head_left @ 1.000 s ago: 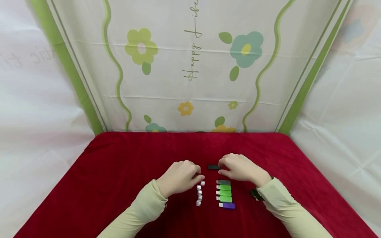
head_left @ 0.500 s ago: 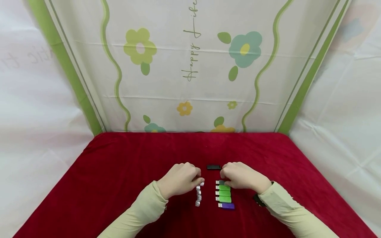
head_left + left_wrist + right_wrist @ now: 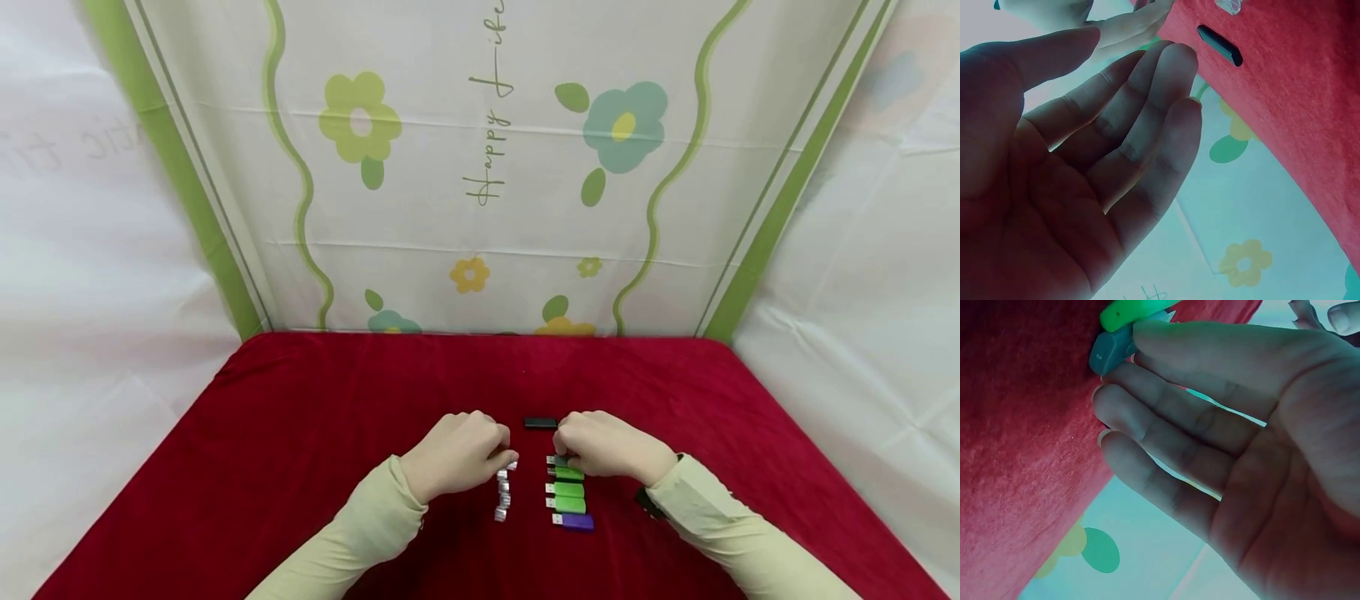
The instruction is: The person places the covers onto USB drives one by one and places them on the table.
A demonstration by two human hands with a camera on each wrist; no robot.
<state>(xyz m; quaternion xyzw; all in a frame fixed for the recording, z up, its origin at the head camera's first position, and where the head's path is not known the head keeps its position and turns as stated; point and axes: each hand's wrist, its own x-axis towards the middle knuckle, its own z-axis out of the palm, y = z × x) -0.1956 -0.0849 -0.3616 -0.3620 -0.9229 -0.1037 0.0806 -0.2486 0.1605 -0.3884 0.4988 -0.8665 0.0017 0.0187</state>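
My right hand (image 3: 611,447) pinches a dark grey USB stick (image 3: 1111,350) between thumb and fingertips, at the far end of a column of sticks. Against its side lies a bright green USB stick (image 3: 1132,312), slightly tipped in the head view. More green sticks (image 3: 570,490) and a purple one (image 3: 577,522) follow towards me. Beyond the right fingers lies a black USB stick (image 3: 540,423). My left hand (image 3: 459,450) holds nothing; its fingers are loosely bent in the left wrist view. Its thumb is close by a column of small silver pieces (image 3: 504,500).
A red cloth (image 3: 360,383) covers the table. White fabric walls (image 3: 465,150) with printed flowers stand behind and at both sides. A small dark object (image 3: 649,503) lies partly hidden beside the right sleeve (image 3: 697,500).
My right hand has come nearer, from the black stick to the dark grey one, and now pinches it. The neighbouring green stick has tipped. The left hand has barely moved.
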